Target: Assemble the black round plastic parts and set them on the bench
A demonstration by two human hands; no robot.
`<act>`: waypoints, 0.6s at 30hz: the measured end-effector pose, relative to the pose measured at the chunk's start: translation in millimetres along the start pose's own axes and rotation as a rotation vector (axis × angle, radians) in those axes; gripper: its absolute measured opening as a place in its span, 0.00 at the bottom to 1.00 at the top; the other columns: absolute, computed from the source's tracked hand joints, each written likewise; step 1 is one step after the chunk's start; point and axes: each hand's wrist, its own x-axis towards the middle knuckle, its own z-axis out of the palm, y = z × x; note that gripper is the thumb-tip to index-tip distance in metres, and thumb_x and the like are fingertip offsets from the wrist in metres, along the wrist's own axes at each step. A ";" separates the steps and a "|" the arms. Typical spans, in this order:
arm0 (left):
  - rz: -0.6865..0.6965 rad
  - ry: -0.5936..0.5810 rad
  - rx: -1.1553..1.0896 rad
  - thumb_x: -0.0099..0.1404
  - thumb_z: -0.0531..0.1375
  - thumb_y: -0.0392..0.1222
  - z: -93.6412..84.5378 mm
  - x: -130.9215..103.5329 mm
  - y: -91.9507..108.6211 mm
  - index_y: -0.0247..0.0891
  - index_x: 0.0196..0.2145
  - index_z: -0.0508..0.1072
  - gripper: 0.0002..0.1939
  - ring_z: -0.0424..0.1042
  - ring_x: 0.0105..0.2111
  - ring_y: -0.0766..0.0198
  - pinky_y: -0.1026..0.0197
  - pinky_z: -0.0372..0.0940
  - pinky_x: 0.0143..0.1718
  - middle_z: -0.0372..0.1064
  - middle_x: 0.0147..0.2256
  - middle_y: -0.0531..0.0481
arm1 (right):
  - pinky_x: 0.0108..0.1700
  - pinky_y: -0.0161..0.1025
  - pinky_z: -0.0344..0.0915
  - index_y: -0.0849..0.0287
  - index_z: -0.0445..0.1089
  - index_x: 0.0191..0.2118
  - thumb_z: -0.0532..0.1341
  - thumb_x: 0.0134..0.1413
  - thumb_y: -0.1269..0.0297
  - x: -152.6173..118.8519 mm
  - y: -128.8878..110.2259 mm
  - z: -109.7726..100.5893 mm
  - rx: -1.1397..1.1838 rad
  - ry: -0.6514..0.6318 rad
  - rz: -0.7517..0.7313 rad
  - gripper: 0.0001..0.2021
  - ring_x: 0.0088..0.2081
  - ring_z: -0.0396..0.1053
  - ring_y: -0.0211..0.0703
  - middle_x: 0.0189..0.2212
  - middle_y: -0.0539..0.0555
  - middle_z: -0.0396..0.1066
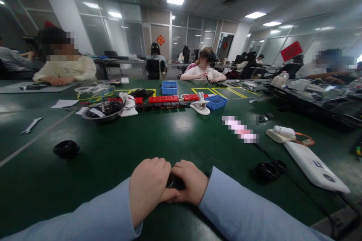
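Observation:
Near the front of the green table, my left hand (151, 182) and my right hand (190, 180) are closed together around a black coil (175, 183) that looks like wound cable. Most of it is hidden by the fingers and thumbs; a dark curved part shows between the hands. Another wound black cable (66, 148) lies to the left, apart from my left hand. Right of my right sleeve rests a further pair of black coils (266, 171).
A metal bowl (106, 116) of black cables, white clips (201, 104), red blocks (163, 99) and blue baskets (169, 88) stand mid-table. A wrench (32, 125) lies left, a white power bank (315, 167) with a cable right. Other people sit around the table.

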 end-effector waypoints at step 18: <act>0.499 -0.043 -0.531 0.56 0.58 0.42 -14.2 1.7 -42.2 0.46 0.48 0.65 0.20 0.63 0.44 0.58 0.59 0.59 0.44 0.65 0.45 0.49 | 0.34 0.38 0.53 0.56 0.67 0.42 0.63 0.34 0.45 -1.6 -1.8 -3.1 0.013 -0.026 -0.010 0.28 0.33 0.60 0.44 0.32 0.52 0.66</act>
